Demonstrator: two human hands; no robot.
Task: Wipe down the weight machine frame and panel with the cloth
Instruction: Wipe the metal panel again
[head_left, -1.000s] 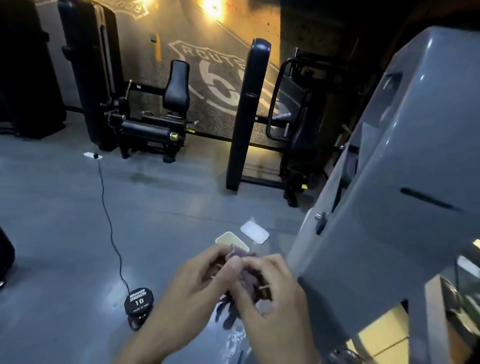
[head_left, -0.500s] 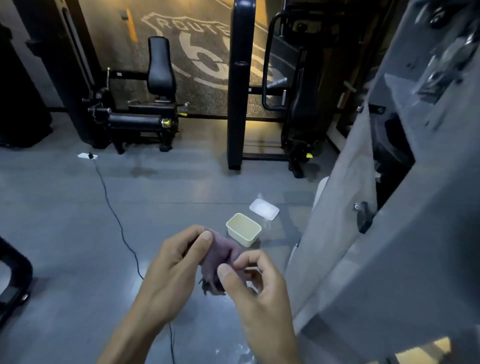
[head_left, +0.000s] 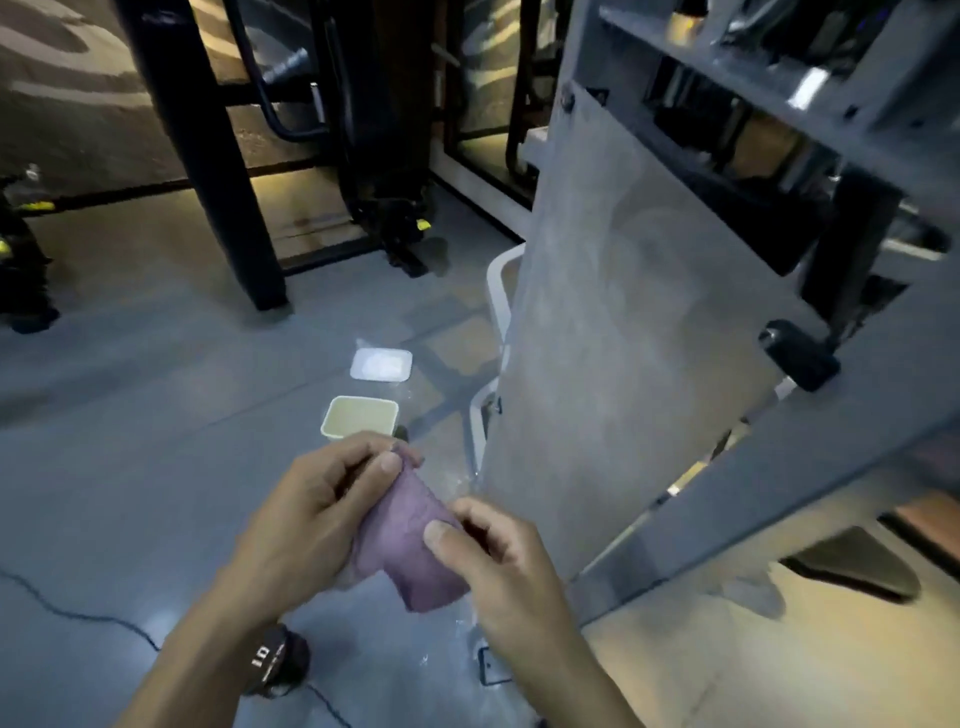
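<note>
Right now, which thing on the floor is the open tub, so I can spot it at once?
Start at the big grey machine panel on the right and look left along the floor. Two pale things lie there: the tub is the nearer, cream-coloured open box just beyond the left hand, not the flat white lid behind it.

Soft matt purple cloth (head_left: 415, 545); smooth grey metal panel (head_left: 623, 338); glossy floor (head_left: 130, 441).
</note>
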